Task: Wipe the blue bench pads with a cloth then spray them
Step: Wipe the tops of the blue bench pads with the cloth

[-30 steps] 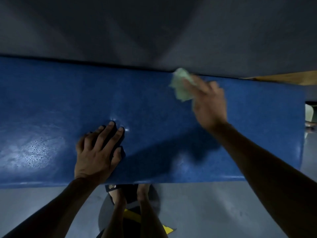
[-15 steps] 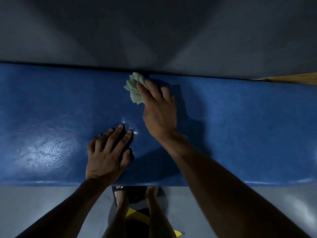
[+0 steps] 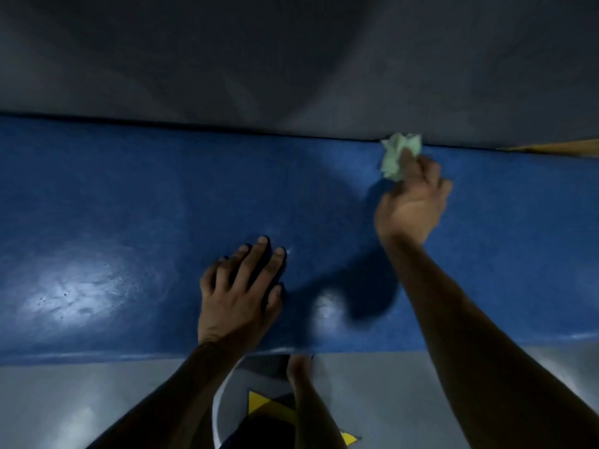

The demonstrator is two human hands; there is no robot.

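The blue bench pad [image 3: 129, 205] ran across the view against a grey wall [image 3: 291, 59]. The right hand [image 3: 410, 205] gripped a crumpled pale green cloth [image 3: 397, 157] at the pad's far edge, touching the wall. The left hand [image 3: 241, 296] lay flat, fingers spread, near the front edge. No container could be made out.

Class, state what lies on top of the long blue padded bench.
The left hand rests flat on the blue padded bench; the right hand holds a crumpled pale green cloth at its far edge. Padding beneath them is hidden.
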